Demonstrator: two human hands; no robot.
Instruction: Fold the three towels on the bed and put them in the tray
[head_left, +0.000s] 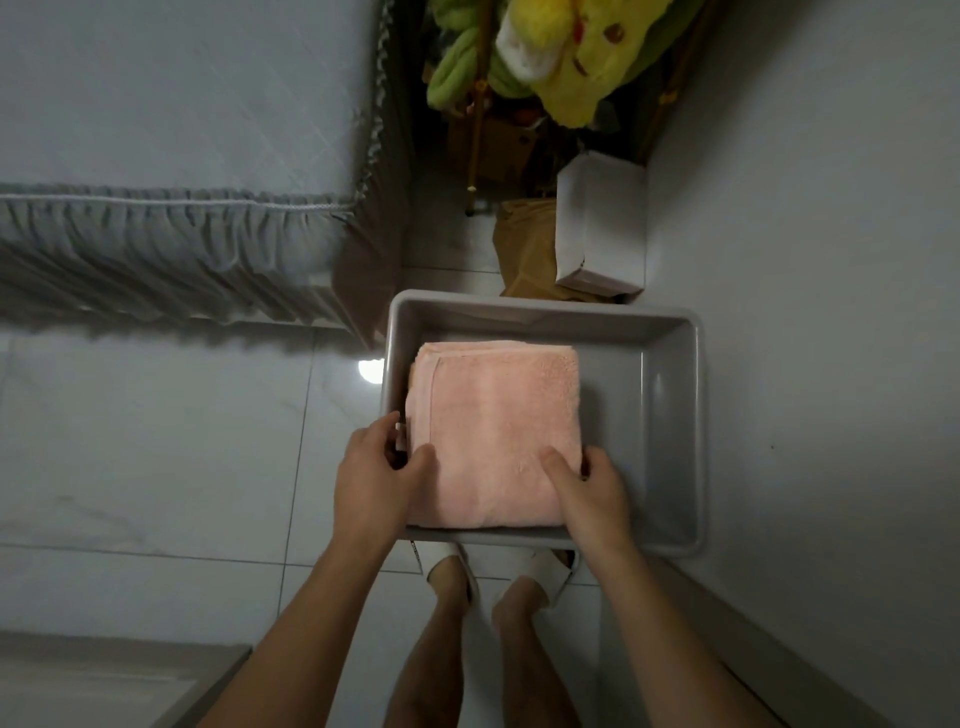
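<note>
A folded pink towel (493, 431) lies in the left part of a grey plastic tray (670, 415) on the floor. More folded layers show under its left edge. My left hand (371, 478) grips the towel's near left corner, thumb on top and fingers down its side. My right hand (587, 493) holds the near right corner the same way. The bed (171, 104) at the upper left has a grey cover, and no towel shows on the part in view.
The bed's ruffled skirt (156, 260) hangs just left of the tray. A white box (602, 223) and a brown paper bag (524, 249) stand behind the tray, with yellow and green plush toys (566, 47) further back. A wall runs along the right. My slippered feet (498, 571) are beneath the tray's near rim.
</note>
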